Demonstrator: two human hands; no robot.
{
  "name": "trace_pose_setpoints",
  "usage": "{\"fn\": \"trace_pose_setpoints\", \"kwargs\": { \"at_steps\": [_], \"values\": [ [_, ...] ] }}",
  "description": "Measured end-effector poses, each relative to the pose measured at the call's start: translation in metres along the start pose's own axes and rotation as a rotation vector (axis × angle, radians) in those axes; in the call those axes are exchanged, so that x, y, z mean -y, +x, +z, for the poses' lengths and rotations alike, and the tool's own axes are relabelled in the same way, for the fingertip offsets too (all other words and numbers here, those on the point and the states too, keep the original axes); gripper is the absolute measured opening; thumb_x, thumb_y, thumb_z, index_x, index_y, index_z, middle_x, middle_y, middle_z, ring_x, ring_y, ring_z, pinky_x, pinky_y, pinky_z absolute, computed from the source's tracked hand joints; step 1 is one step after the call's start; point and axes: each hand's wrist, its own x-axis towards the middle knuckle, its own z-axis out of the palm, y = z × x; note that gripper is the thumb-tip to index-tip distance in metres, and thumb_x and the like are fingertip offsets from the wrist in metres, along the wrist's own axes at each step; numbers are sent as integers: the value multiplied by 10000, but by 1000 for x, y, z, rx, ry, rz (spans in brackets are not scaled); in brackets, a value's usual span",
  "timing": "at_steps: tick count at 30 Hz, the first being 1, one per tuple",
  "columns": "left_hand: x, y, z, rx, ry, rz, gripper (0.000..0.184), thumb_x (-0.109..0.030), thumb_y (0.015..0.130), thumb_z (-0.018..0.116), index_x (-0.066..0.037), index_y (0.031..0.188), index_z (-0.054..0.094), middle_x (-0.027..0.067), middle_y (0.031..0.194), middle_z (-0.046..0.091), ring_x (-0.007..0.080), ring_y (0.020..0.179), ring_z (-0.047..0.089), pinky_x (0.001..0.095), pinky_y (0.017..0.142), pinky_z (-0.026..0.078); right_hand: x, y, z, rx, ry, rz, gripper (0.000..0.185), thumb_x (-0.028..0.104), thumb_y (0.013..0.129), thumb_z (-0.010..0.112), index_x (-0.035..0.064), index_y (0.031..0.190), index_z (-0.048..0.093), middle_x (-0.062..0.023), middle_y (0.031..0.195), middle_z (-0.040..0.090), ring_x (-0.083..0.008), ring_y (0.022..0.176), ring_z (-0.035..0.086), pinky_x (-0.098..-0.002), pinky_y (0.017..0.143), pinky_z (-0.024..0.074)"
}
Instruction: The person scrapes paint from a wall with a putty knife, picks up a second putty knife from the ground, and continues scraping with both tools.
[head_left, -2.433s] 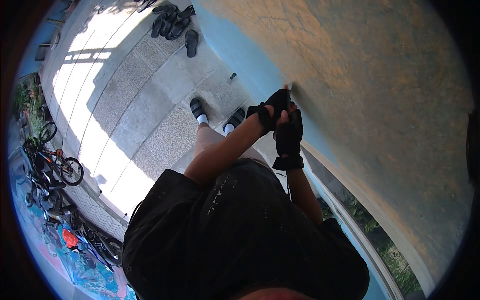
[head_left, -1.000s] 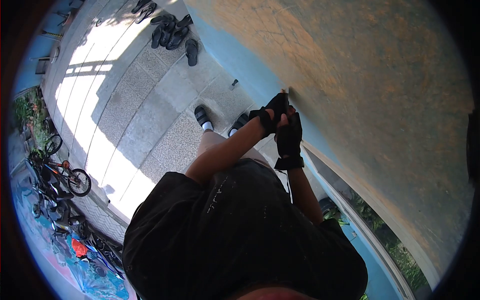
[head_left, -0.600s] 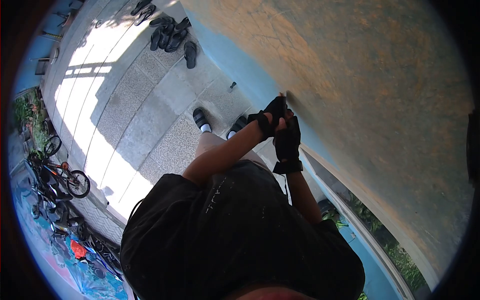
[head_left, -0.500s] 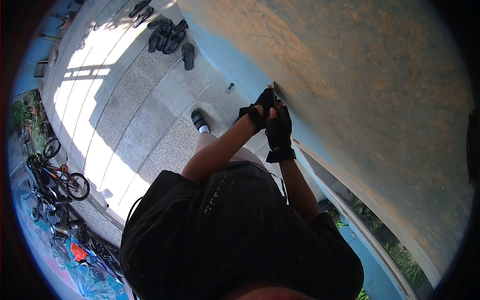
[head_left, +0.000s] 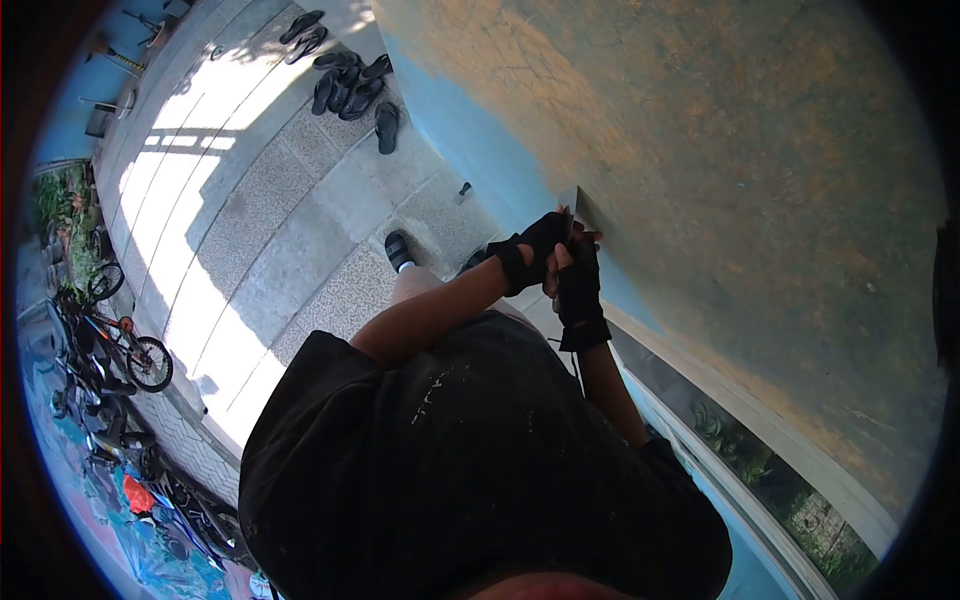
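Head view shows your left hand [head_left: 543,238] pinching a metal blade [head_left: 573,201] at the mottled wall [head_left: 740,240], your right hand [head_left: 579,288] close beside, its grip unclear; the step appears to be working the surface, and the next move calls for steady edge control.

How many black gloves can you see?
2. The left glove is on the left hand; the right glove is on the right hand, lower in the picture. Neither is fully hidden.
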Motion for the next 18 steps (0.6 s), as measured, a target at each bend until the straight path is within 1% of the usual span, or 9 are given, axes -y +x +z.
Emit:
{"fn": "trace_pose_setpoints", "kwargs": {
  "at_steps": [1, 3, 7, 9, 10, 12, 15, 16, 18],
  "values": [
    [-5, 1, 0, 0, 8, 20, 604, -551, 981, 355, -3, 1181, 512, 136, 1234, 575, 265, 1020, 584, 397, 903, 485, 4, 1, 0, 91, 30, 5, 396, 252, 997, 463, 82, 1341, 366, -9, 637, 485, -100, 407, 435, -244, 360, 351],
    [-19, 3, -2, -11, 5, -289, 583, -501, 1018, 236, -50, 1261, 515, 61, 1097, 599, 211, 1022, 557, 323, 925, 426, 23, -2, 6, 133, 7, 12, 409, 262, 999, 453, 86, 1355, 356, -12, 640, 485, -100, 410, 435, -247, 361, 353],
    [-15, -4, 2, -30, 21, -112, 593, -557, 991, 265, -74, 1186, 548, 74, 1025, 619, 220, 976, 570, 343, 873, 453, 33, -8, 10, 65, -1, 126, 447, 290, 1001, 446, 100, 1401, 382, 28, 646, 474, -57, 410, 379, -220, 359, 324],
    [-8, 21, -19, -31, 236, 70, 571, -558, 970, 382, -24, 1038, 573, 100, 1101, 611, 248, 925, 608, 409, 819, 510, 26, -3, 11, 41, 4, 99, 441, 303, 1002, 443, 112, 1396, 390, 34, 646, 473, -54, 407, 375, -221, 352, 316],
    [-11, 25, -21, -28, 237, 66, 571, -558, 970, 382, -24, 1038, 573, 100, 1101, 611, 248, 925, 608, 409, 819, 510, 22, -2, 12, 9, 12, 82, 436, 316, 1004, 439, 124, 1392, 398, 40, 646, 472, -51, 404, 371, -222, 344, 309],
    [-23, 9, 6, -271, 200, -164, 541, -556, 968, 377, -57, 985, 584, 80, 990, 624, 227, 864, 607, 391, 738, 511, 24, -9, 20, -7, 32, 89, 414, 321, 1004, 437, 128, 1371, 425, 38, 658, 483, -42, 431, 390, -209, 366, 316],
    [-28, 14, 4, -304, 205, -218, 536, -568, 962, 355, -86, 964, 590, 68, 913, 621, 215, 824, 592, 377, 697, 492, 10, 1, 24, -49, 35, 4, 379, 325, 1008, 426, 129, 1327, 481, 32, 704, 513, -39, 500, 435, -202, 433, 349],
    [-9, 21, -52, -295, 217, -240, 536, -568, 962, 355, -86, 964, 590, 68, 913, 621, 215, 824, 592, 377, 697, 492, 4, 6, 25, -65, 16, -61, 367, 324, 1010, 419, 125, 1305, 510, 28, 738, 532, -44, 542, 461, -207, 477, 375],
    [-18, 94, -156, 427, 1382, 647, 534, -580, 963, 319, -118, 926, 584, 63, 859, 606, 216, 806, 578, 369, 707, 475, 2, 32, 34, -98, -218, -128, 370, 306, 1010, 423, 110, 1311, 515, 17, 781, 540, -61, 598, 487, -228, 535, 399]
  ]
}}
